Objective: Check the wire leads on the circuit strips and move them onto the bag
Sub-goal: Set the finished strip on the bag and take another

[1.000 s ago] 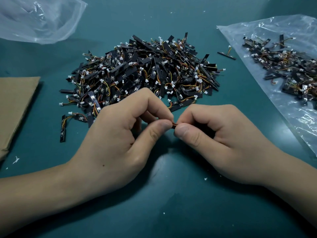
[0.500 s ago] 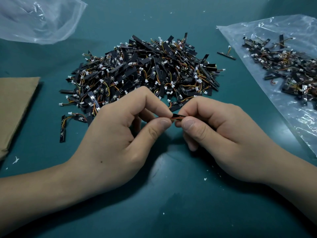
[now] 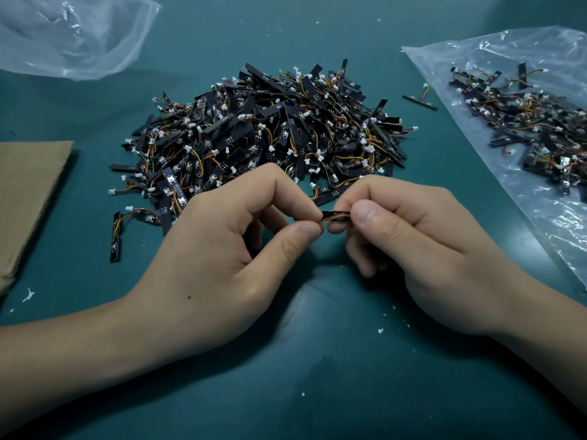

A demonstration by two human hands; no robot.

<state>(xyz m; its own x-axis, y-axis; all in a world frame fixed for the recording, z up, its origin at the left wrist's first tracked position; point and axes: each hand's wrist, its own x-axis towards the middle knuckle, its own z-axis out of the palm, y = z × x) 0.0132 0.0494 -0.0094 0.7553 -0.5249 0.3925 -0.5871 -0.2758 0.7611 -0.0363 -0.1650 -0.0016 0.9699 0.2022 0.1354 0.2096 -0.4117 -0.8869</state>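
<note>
The checking step is in hand. One small black circuit strip (image 3: pixel 336 214) is held just above the teal tabletop (image 3: pixel 317 360), between the two hands. The right hand (image 3: pixel 422 246) pinches the strip's end between thumb and forefinger. The left hand (image 3: pixel 216 249) pinches its thin orange, yellow and red wire leads (image 3: pixel 322 221) the same way, so the fingers (image 3: pixel 295 239) of both hands nearly meet at the tips. The right thumb hides much of the strip, and I cannot tell whether the leads are sound.

Just beyond the fingers lies the large heap of black strips with white connectors (image 3: pixel 270 134), presumably still unchecked. Well to the right of the fingers, the flat clear plastic bag (image 3: pixel 540 217) carries a smaller spread of checked strips (image 3: pixel 521 128). With the heap far the larger, the task looks to be at an early stage.

If the leads pass, the next move calls for the left fingers to let go. The right hand would then carry the strip rightward and away, and set it on the plastic rather than on the bare tabletop short of the bag's edge.
</note>
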